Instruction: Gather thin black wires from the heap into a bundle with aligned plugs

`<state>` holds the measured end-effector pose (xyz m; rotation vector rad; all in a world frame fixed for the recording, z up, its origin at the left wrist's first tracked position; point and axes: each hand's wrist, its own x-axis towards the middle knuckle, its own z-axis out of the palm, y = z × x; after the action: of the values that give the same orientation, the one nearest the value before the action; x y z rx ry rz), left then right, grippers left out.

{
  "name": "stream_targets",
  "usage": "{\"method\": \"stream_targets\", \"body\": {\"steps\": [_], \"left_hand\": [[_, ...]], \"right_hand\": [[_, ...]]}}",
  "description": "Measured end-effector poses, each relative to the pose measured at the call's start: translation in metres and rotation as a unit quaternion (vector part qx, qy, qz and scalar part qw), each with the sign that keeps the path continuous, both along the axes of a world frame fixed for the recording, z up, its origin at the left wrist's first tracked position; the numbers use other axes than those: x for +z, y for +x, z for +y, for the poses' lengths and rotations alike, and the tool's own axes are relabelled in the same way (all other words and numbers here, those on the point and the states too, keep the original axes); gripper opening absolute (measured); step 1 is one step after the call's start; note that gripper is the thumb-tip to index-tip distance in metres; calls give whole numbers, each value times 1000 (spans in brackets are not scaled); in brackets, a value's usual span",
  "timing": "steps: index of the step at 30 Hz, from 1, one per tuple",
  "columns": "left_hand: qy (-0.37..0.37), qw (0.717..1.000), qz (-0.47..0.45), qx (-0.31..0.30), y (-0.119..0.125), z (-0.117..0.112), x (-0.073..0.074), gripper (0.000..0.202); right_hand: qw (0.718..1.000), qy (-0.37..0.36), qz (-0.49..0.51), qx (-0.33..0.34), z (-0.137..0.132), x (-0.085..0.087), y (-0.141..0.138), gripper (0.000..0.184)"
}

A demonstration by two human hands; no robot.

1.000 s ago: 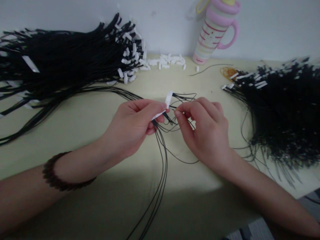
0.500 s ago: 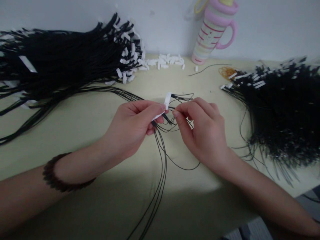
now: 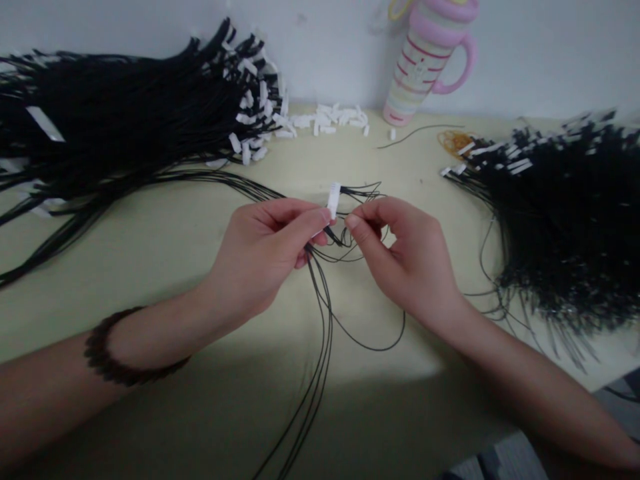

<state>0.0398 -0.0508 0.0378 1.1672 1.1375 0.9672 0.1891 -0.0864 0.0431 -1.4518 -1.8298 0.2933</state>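
Delicately, left hand (image 3: 260,250) pinching a flat white tag (image 3: 333,200) on thin black cords (image 3: 324,313), right hand (image 3: 405,260) pinched shut beside them.

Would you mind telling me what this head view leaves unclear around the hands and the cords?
Head view, whatever the right hand pinches: its own fingers hide it.
Head view, the middle of the white tag: hidden by the left hand.
Head view, any print on the tag: too blurred to read.
Head view, the far ends of the left cord bundle: cut off by the left edge.
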Motion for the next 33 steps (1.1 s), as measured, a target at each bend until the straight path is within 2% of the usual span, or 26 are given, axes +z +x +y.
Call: {"method": "stream_targets", "body": {"steps": [6,12,18,22,29,33], "left_hand": [[-28,1000,7,2,2,-1,-5,12],[1,1000,8,-7,1,0,-3,13],[4,1000,20,-1,0,-2,0,14],[12,1000,6,-7,-1,-2,1,13],[6,1000,7,-9,0,-4,-4,11],[-8,1000,-6,-20,0,-3,-5,12]], "right_hand": [[1000,10,11,-9,4,-7,-1,20],[994,-26,99,-37,6,-5,-1,21],[966,-93,237,-43,8,-4,-4,18],[947,-121,294,-45,8,-4,-6,17],[956,-107,270,-31,4,-11,-10,18],[972,-81,219,-31,3,-12,-10,17]]}}
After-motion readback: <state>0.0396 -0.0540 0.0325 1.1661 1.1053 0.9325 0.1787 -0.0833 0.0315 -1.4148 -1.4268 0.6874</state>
